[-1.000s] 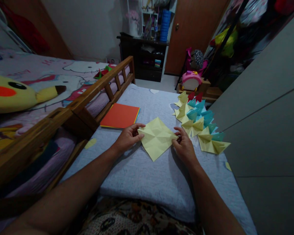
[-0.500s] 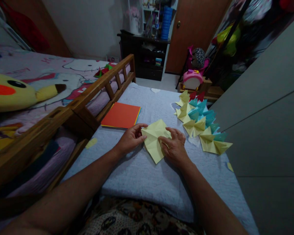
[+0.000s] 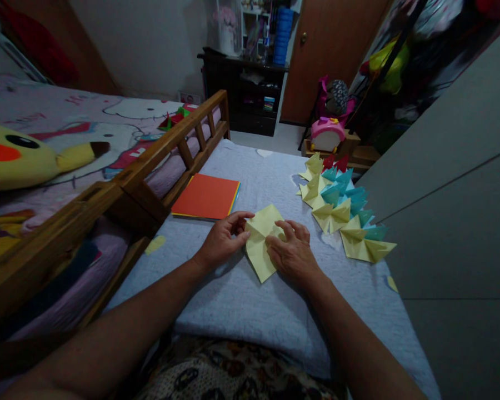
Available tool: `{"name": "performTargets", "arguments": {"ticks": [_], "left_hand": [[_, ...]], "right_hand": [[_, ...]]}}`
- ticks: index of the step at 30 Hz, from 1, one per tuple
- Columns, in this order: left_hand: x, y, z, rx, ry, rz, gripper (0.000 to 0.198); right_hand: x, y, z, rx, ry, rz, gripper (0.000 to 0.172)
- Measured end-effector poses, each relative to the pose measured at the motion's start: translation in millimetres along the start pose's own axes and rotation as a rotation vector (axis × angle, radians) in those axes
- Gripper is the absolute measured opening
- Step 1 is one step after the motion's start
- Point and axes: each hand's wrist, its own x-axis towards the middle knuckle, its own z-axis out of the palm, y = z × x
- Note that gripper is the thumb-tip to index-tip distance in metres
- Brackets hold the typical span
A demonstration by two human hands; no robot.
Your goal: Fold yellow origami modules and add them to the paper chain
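Note:
A creased sheet of pale yellow origami paper (image 3: 260,261) is between my hands, over the cloth-covered surface. My left hand (image 3: 224,240) grips its left corner between thumb and fingers. On the right part of the sheet, my right hand (image 3: 292,249) has its fingers bent and closed on the paper, hiding that corner. Left of the sheet lies a stack of coloured paper (image 3: 208,195) with an orange sheet on top. To the right stand several folded yellow paper pieces (image 3: 331,214) in a row, with folded teal pieces (image 3: 342,186) behind them and red ones (image 3: 335,162) at the far end.
A wooden bed rail (image 3: 150,158) runs along the left side, with a yellow plush toy (image 3: 20,158) on the bed beyond. A pale cabinet (image 3: 454,222) borders the right. A dark shelf unit (image 3: 241,94) and a pink toy case (image 3: 327,134) stand past the far edge.
The right side of the yellow paper has drawn inward, and the sheet looks narrower. My right hand has moved slightly left with its fingers more curled. My left hand keeps its hold.

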Motion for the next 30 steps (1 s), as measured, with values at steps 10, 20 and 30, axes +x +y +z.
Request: {"name": "performTargets", "arguments": {"ticks": [10, 20, 30], "left_hand": [[-1.4, 0.2, -0.4, 0.096, 0.011, 0.05, 0.039], [-4.4, -0.6, -0.3, 0.128, -0.055, -0.013, 0.056], [-5.4, -0.3, -0.3, 0.153, 0.023, -0.016, 0.043]], "right_hand": [[-5.7, 25.5, -3.9, 0.018, 0.087, 0.218, 0.04], [-11.0, 32.3, -10.3, 0.428, 0.029, 0.324, 0.036], [-16.3, 26.3, -23.7, 0.916, -0.106, 0.338, 0.051]]}}
